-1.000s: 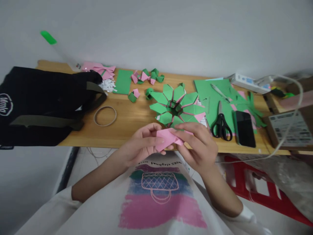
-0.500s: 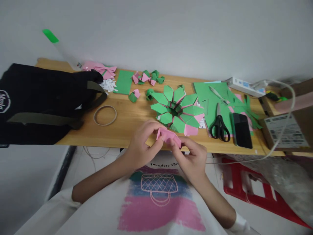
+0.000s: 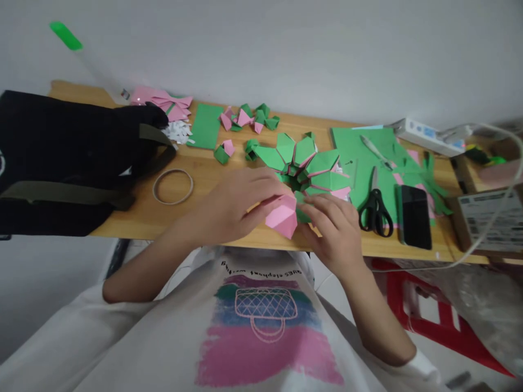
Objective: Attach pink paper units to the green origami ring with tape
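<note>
A folded pink paper piece (image 3: 283,216) is pinched in my left hand (image 3: 237,206), close against the near side of a green and pink paper flower (image 3: 321,161). My right hand (image 3: 337,228) closes its thumb and fingers on a near green petal of that flower. The flower lies on the table as a ring of folded petals around a dark hollow. Its near-left part is hidden behind my hands and the pink piece.
Black scissors (image 3: 376,209) and a phone (image 3: 414,216) lie right of the flower, by green paper sheets (image 3: 341,140). A tape ring (image 3: 173,187) and a black bag (image 3: 73,163) are on the left. Small folded pieces (image 3: 245,117) sit behind; a power strip (image 3: 429,136) is at back right.
The pink paper piece has moved from between both hands to the flower's near edge, in my left hand. My right hand has let go of it and taken a green petal.
</note>
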### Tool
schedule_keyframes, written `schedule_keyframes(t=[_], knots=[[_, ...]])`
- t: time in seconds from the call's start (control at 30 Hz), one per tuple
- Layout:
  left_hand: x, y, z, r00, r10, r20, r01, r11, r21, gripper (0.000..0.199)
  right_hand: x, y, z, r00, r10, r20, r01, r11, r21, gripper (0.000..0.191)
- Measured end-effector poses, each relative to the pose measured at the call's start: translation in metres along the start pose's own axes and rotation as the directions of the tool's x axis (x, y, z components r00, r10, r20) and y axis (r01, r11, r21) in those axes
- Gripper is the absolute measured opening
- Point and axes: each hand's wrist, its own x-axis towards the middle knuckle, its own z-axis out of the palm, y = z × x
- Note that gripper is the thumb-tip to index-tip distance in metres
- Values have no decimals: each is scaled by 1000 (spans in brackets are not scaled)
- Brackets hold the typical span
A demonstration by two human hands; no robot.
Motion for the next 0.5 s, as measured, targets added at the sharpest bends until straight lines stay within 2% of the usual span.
schedule_keyframes(t=[0.07, 0.13, 0.37, 0.5], knots=[[5, -9, 2, 994, 23, 104, -23, 1000, -2, 21, 3, 3, 4, 1000, -5, -21, 7, 997, 72, 21], [3, -16, 5, 991, 31, 128, -29, 999, -14, 21, 5, 6, 4, 999, 16, -41, -9, 988, 154, 18], [-17, -20, 19, 998, -55, -19, 54, 998, -36, 18, 12, 7, 0, 982, 183, -39, -159, 926, 342, 20], [-20, -15, 32, 992, -76, -99, 81, 996, 49, 18, 15, 5, -2, 967, 253, -7, -231, 891, 391, 20]])
